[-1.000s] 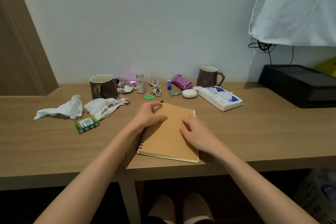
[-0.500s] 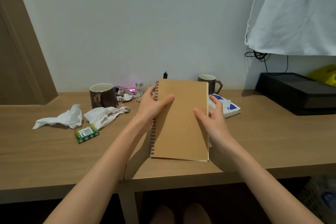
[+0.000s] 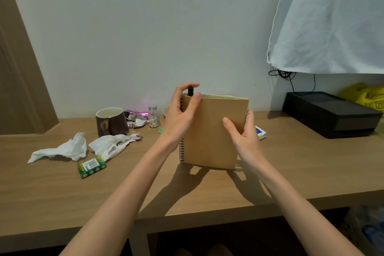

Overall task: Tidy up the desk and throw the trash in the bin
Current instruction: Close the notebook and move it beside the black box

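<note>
Both hands hold the spiral notebook up on its end over the wooden desk. The left hand pinches the top corner on the spiral side, thumb flat on the brown cover and the other fingers curled at the spiral edge. Its first finger bends over the top of a black pen that pokes up behind the cover. The right hand grips the other long edge, thumb on the front and fingers wrapped round behind. The notebook is shut and stands nearly straight up near the middle of the desk. Its bottom edge is down by the desk top, but I cannot tell if it touches.

To the left lie a long crumpled tissue and a wider crumpled tissue, side by side. A green pack of batteries lies just in front of them. Behind the tissues stands a brown mug. Next to the mug, by the wall, are a shiny purple wrapper and a little glass jar with small coloured bits inside. A blue and white tissue pack shows one corner behind the right hand. Far to the right sits a black box with a yellow bag behind it. A white cloth hangs above that. A basket sits under the desk on the right, too blurry to see what is in it
</note>
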The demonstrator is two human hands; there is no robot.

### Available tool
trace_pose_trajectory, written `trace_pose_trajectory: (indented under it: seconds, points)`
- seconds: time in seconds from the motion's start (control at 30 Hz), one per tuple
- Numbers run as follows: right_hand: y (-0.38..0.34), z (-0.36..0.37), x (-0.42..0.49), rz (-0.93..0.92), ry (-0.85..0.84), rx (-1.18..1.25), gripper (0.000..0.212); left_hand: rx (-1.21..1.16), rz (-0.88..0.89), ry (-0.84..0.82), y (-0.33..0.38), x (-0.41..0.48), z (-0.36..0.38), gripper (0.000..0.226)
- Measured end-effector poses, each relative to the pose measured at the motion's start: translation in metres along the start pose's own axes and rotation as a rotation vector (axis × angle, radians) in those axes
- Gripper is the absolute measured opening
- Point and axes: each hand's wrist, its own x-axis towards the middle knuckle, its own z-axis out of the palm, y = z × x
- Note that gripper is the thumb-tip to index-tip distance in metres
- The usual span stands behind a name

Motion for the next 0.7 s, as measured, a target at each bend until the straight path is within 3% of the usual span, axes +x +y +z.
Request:
trace_pose_trajectory:
  seconds: [0.13, 0.27, 0.37, 0.47, 0.6, 0.7]
  points:
    - [0.003, 0.0, 0.001, -0.031, 0.026, 0.011, 0.037, -0.013, -0.047, 0.044, 0.0, 0.006, 0.003, 0.015]
    - [0.004, 0.001, 0.001, -0.073, 0.035, 0.033, 0.008, -0.025, -0.09, 0.056, 0.0, 0.009, 0.003, 0.014]
    - [0.001, 0.002, 0.001, -0.127, 0.08, 0.043, 0.013, -0.054, -0.12, 0.057, 0.004, 0.012, 0.007, 0.013]
    - [-0.005, -0.008, 0.005, -0.173, 0.136, 0.013, 0.019, -0.092, -0.122, -0.039, 0.005, 0.017, 0.007, 0.022]
    - [-0.01, -0.043, 0.018, -0.176, 0.197, -0.02, 0.006, -0.057, -0.192, -0.295, 0.0, 0.023, 0.017, 0.054]
    - [-0.017, -0.072, 0.024, -0.154, 0.239, -0.117, 0.021, 0.001, -0.262, -0.345, -0.007, 0.025, 0.045, 0.047]
